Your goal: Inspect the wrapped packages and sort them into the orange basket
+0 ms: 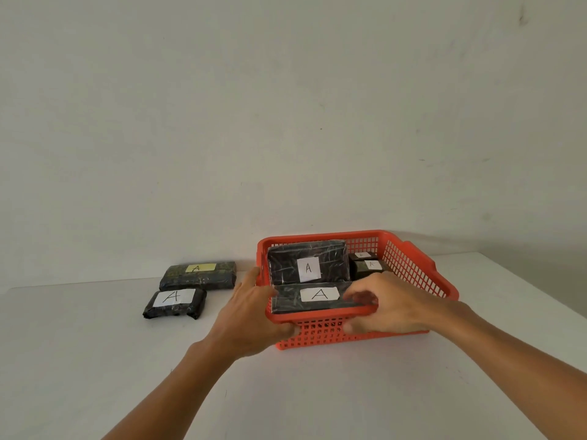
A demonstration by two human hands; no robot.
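The orange basket (409, 265) stands on the white table right of centre. Inside it are several black wrapped packages with white "A" labels: a large one standing at the back (286, 265), a long flat one (289, 301) at the front, and two small ones (362, 269) at the back right. My left hand (254, 312) grips the left end of the long front package at the basket's front left corner. My right hand (390, 306) holds its right end, fingers curled over the basket's front rim. Two more black packages lie left of the basket: one with a yellow label (198, 276), one with a white label (174, 303).
The white table (95, 360) meets a plain pale wall close behind the basket. The table's right edge runs diagonally just beyond the basket.
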